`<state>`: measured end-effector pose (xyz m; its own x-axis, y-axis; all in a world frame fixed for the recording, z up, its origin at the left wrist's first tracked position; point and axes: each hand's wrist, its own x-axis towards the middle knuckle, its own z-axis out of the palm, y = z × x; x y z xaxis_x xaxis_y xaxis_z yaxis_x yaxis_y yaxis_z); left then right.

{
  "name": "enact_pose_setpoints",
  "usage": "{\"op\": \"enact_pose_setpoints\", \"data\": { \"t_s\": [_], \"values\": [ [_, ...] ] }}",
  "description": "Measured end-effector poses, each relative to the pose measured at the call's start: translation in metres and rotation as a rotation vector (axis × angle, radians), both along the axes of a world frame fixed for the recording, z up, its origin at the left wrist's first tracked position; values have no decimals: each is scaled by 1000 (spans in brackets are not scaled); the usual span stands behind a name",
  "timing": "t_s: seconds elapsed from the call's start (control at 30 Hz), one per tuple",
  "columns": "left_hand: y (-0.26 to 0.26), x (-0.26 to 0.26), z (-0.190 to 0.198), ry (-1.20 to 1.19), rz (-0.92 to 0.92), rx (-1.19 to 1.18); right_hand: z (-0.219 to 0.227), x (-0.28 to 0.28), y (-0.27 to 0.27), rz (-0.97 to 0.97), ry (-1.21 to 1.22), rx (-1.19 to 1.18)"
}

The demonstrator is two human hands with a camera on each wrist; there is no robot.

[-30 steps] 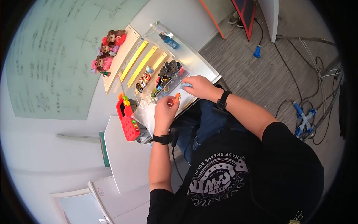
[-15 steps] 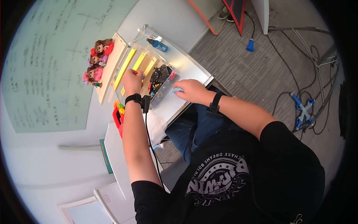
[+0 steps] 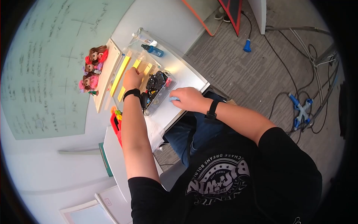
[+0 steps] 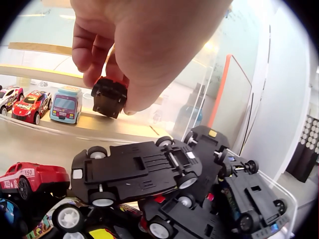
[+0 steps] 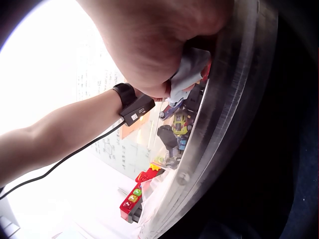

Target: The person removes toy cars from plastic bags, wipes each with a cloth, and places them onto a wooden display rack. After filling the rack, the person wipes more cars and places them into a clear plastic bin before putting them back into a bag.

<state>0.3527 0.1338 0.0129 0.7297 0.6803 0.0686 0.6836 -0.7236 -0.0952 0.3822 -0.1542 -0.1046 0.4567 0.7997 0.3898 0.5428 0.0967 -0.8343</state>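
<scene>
My left hand (image 3: 133,79) reaches over the wooden display shelf and pinches a small toy car (image 4: 109,97), its dark underside facing the left wrist camera, close over the ledge. To its left on the ledge stand a blue toy van (image 4: 66,105), a red race car (image 4: 32,106) and a white car (image 4: 10,98). Below lies a clear bin (image 3: 162,100) heaped with toy cars, several upside down, such as a black one (image 4: 134,170). Beside the bin, my right hand (image 3: 189,99) grips a crumpled grey-blue cloth (image 5: 190,72) close above the table.
Behind the shelf's far end stand a blue bottle (image 3: 153,50) and a clear bottle (image 3: 144,39). Dolls (image 3: 91,69) sit along the upper board. A red toy (image 3: 116,126) lies beyond my left forearm. The white table's (image 3: 169,114) front edge is by my legs.
My left hand has gone from the table front with an orange toy car, up over the bin to the shelf. My right hand keeps the cloth near the bin.
</scene>
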Motion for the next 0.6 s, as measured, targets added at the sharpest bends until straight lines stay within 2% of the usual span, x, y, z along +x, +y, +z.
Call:
{"op": "enact_pose_setpoints", "data": {
  "t_s": [0.17,0.5,0.6],
  "values": [
    [5,-3,-11,-30,52,-64,-1,0,-1,19,4,-1],
    [-9,-3,-4,-2,56,-6,-1,-1,-1,17,-19,18],
    [0,-4,-10,-15,115,-27,1,0,-2,17,-22,18]
  ]
}}
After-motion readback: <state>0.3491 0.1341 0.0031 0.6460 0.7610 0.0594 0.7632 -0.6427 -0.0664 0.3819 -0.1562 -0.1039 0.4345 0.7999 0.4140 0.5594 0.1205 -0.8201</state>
